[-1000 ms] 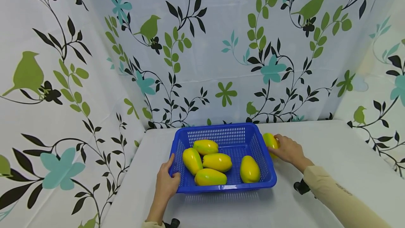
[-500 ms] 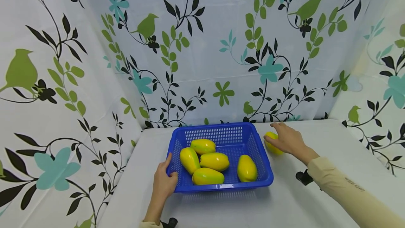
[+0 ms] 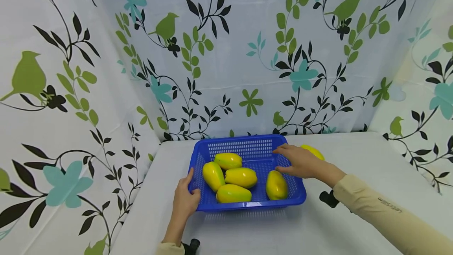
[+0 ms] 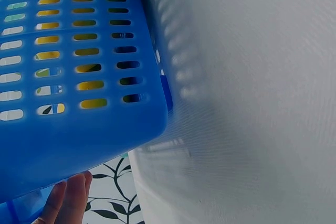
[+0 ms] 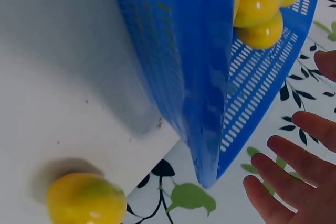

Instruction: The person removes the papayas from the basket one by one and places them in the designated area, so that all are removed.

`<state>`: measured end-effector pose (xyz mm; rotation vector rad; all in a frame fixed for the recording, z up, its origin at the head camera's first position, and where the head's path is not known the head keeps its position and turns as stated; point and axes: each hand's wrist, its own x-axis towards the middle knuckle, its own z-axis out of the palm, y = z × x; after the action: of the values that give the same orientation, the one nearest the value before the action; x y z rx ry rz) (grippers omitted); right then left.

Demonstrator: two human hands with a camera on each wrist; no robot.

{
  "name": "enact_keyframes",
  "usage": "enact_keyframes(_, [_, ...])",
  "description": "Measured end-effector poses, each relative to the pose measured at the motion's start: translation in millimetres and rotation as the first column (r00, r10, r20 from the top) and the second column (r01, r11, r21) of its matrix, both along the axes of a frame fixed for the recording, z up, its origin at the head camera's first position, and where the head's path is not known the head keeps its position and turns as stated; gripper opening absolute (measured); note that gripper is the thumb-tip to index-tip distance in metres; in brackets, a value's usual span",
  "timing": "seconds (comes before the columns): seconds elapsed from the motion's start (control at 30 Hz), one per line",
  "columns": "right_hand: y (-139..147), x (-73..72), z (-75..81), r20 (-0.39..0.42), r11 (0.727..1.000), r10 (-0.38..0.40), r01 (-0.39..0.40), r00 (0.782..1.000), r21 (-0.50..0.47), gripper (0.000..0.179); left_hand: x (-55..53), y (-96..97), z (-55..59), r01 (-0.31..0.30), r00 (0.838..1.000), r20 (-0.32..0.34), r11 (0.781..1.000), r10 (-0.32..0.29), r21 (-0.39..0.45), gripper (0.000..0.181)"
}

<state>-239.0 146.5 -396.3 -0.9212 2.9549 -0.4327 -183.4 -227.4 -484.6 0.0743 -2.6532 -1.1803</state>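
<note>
A blue perforated plastic basket stands on the white table, with several glossy yellow mangoes inside. Most of the mangoes cluster at the left; a single mango lies apart at the right. My left hand holds the basket's left rim near the front corner, its fingertips against the rim in the left wrist view. Above the right rim, my right hand hovers with fingers extended and spread, holding nothing. Beyond it, another mango lies on the table outside the basket, partly hidden by this hand in the head view.
The white table extends on both sides of the basket. A cloth curtain printed with birds, leaves and flowers hangs behind the table and along its sides. Dark wrist devices sit by both cuffs.
My right hand has let go of the mango outside the basket and moved left over the right rim. That mango now lies slightly farther back. The left hand stays at the left rim.
</note>
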Motion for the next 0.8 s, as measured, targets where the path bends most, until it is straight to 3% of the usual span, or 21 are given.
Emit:
enact_keyframes(0.6, [-30.1, 3.4, -28.7, 0.166, 0.999, 0.025, -0.032, 0.986, 0.040, 0.060, 2.6, -0.1, 2.5, -0.008, 1.000, 0.006, 1.000, 0.008, -0.004, 0.070])
enact_keyframes(0.8, [-34.8, 2.8, -40.2, 0.235, 0.998, 0.029, -0.040, 0.972, 0.041, 0.061, 2.6, 1.1, 1.6, -0.009, 1.000, -0.005, 1.000, 0.009, -0.014, 0.070])
